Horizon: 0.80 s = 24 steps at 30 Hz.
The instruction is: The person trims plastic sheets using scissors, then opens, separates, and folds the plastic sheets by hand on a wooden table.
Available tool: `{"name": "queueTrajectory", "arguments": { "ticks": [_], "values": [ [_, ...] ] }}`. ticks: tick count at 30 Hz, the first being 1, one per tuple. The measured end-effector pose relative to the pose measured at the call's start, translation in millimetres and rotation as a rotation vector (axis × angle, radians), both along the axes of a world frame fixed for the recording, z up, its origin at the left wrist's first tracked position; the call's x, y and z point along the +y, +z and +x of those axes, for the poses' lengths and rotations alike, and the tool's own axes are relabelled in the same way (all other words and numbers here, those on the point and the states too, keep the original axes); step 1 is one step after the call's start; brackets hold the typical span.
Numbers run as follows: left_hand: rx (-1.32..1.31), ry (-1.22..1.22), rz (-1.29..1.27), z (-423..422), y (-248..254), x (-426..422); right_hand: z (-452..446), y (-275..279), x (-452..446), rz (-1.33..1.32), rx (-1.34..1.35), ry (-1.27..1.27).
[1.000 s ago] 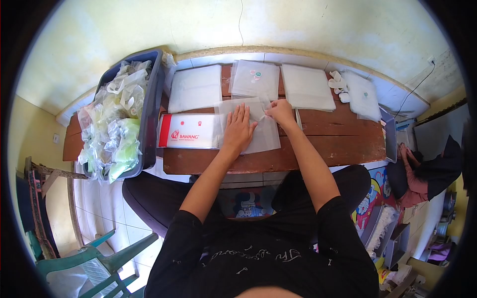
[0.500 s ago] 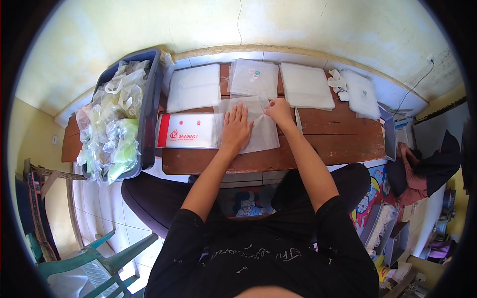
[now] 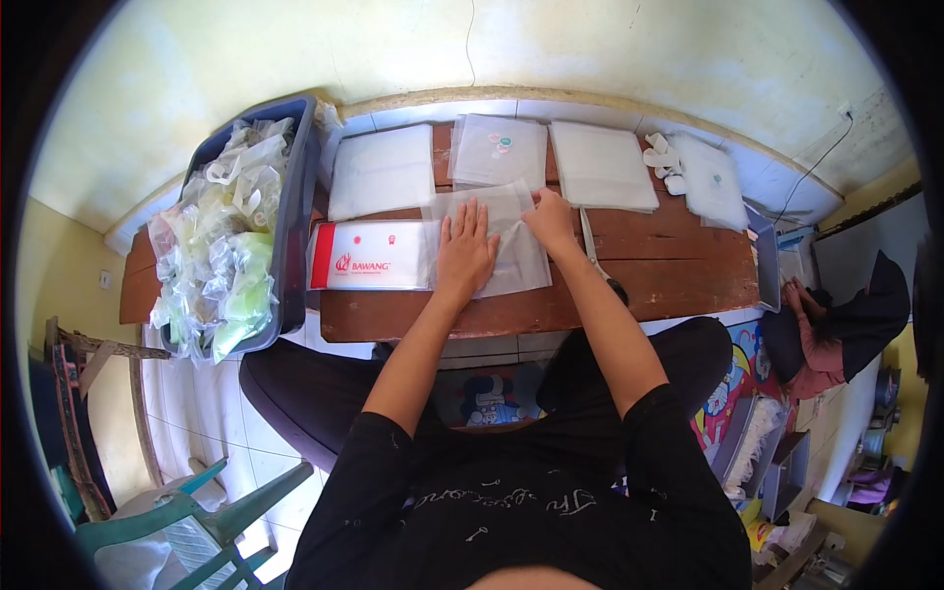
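Observation:
My left hand (image 3: 467,254) lies flat, fingers spread, on a clear plastic bag (image 3: 511,265) at the middle of the brown wooden table (image 3: 678,265). The fingers of my right hand (image 3: 547,218) are pinched on the bag's upper right part, where the film is creased. Left of my left hand sits a white and red BAWANG pack (image 3: 374,258). Beside my right wrist, scissors (image 3: 594,246) lie partly covered by the forearm. Behind the hands are a bag stack with round stickers (image 3: 500,152), a left stack (image 3: 382,175) and a right stack (image 3: 604,167).
A grey bin (image 3: 295,216) full of crumpled plastic stands at the left. White rolled strips (image 3: 661,155) and another bag stack (image 3: 710,182) are at the table's right. A person (image 3: 836,329) sits beyond. A green chair (image 3: 197,516) stands at lower left.
The view has shifted slightly. My right hand has lifted a little from the table, still pinching the bag, and more of the scissors shows beside my right forearm. My left hand stays flat.

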<state>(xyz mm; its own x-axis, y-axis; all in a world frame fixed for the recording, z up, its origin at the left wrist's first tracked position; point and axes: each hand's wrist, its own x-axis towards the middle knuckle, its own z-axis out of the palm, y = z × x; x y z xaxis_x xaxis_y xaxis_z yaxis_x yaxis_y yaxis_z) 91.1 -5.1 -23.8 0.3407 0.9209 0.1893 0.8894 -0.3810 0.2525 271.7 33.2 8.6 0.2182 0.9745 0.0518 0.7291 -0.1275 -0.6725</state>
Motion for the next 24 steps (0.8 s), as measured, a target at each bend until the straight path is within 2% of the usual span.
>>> {"name": "queueTrajectory", "arguments": {
  "ticks": [1, 3, 4, 6, 7, 9, 12, 24],
  "values": [
    [0.0, 0.001, 0.0, -1, 0, -1, -3, 2, -4, 0.0, 0.0, 0.001],
    [0.002, -0.005, 0.008, -1, 0, 0, -9, 4, -13, 0.215, -0.155, 0.009],
    [0.0, -0.008, 0.009, -1, -1, 1, -13, 3, -18, 0.216, -0.158, 0.007],
    [0.001, 0.0, 0.025, 0, -3, 2, -18, -6, -28, 0.394, -0.165, 0.26],
    [0.0, -0.002, 0.023, 1, -3, 1, -17, -13, -34, 0.392, -0.166, 0.258],
    [0.016, 0.002, 0.043, 0, -4, 2, -19, -28, -42, 0.404, -0.375, 0.403],
    [0.012, -0.002, 0.036, -1, -1, 1, -13, -40, -46, 0.373, -0.452, 0.386],
    [0.0, 0.012, 0.023, 0, -2, 2, -9, -38, -50, 0.311, -0.501, 0.361]
  ]
}}
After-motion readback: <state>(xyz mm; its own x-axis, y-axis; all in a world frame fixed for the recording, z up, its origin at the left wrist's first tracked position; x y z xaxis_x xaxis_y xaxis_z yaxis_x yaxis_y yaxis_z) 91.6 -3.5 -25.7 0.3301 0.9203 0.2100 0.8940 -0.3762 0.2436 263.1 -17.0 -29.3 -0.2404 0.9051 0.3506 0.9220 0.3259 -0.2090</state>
